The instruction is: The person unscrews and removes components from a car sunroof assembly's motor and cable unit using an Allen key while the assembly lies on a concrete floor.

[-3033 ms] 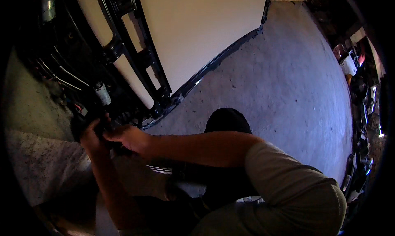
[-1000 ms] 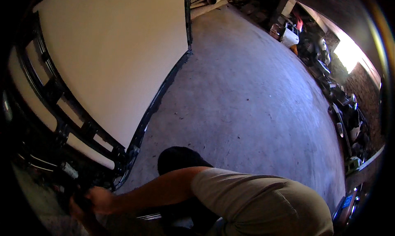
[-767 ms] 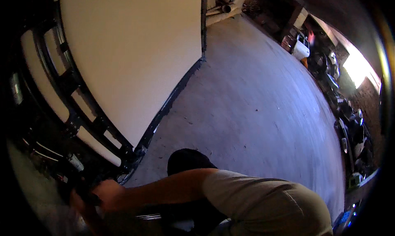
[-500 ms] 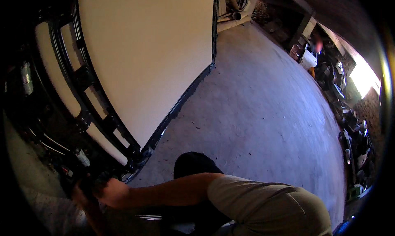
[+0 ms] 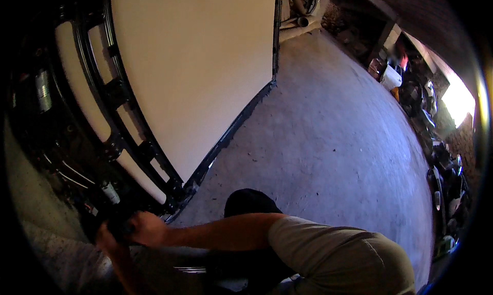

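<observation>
At the lower left, my right hand [image 5: 148,229] is closed around something too dark to make out, at the lower end of a black framework [image 5: 119,92]. Just left of it is my left hand [image 5: 106,240], its fingers curled against the same dark spot. What either one grips is lost in shadow. The black framework has curved bars with openings between them, and beside it lies a large flat cream panel [image 5: 195,74] with a black rim. Close above my hands is a small silvery cylinder [image 5: 110,193]. Another grey cylinder [image 5: 43,92] sits farther up.
Grey concrete floor [image 5: 318,141] stretches to the right of the panel. Pale pipes [image 5: 300,28] lie at the far end. Along the right side runs a heap of mixed dark parts [image 5: 444,187], with a white container [image 5: 391,78] farther back. A black rounded shape [image 5: 251,201] stands beyond my right forearm.
The whole view has shifted slightly, so the panel and framework appear a little farther right. Both hands remain together at the dark spot, with my right hand slightly higher in the picture.
</observation>
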Available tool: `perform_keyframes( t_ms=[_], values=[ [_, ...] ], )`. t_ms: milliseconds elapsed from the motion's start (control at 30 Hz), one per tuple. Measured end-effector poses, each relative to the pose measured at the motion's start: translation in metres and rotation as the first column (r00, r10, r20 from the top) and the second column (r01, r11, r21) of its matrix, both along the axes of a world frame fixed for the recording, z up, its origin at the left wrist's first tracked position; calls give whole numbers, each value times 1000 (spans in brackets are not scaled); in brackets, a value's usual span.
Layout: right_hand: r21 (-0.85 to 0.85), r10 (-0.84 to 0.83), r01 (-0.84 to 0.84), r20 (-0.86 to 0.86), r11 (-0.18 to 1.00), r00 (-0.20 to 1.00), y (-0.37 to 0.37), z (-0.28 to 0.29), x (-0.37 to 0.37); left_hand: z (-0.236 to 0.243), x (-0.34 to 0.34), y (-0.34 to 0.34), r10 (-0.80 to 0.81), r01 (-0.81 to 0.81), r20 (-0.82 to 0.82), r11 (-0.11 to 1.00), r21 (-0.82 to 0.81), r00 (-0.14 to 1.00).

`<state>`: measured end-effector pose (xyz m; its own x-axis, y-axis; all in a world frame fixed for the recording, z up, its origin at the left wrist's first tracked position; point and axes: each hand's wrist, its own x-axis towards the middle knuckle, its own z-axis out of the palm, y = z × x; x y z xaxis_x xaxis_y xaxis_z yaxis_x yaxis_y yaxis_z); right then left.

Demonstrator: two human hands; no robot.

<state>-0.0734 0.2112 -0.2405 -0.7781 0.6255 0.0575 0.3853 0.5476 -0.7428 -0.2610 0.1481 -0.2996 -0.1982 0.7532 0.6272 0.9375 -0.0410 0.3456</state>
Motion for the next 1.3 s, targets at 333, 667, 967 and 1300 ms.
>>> perform_keyframes(
  t_ms=[333, 667, 967, 1300],
  values=[
    [-537, -211, 92, -164, 839, 964, -15, 31, 20, -19, -12, -3, -18, 21, -25, 994, 110, 1000],
    [192, 100, -135, 177, 972, 979, -6, -4, -4, -44, -20, 0, 132, -138, 49, 978, 155, 990],
    [-197, 51, -91, -196, 976, 979, -13, -5, 2, 37, 35, 17, -215, -258, 933, 956, 141, -287],
    [-983, -308, 24, 81, -184, 948, -23, 1, -1, 44, 42, 13, -180, -225, 961, 965, 132, -210]
  ],
)
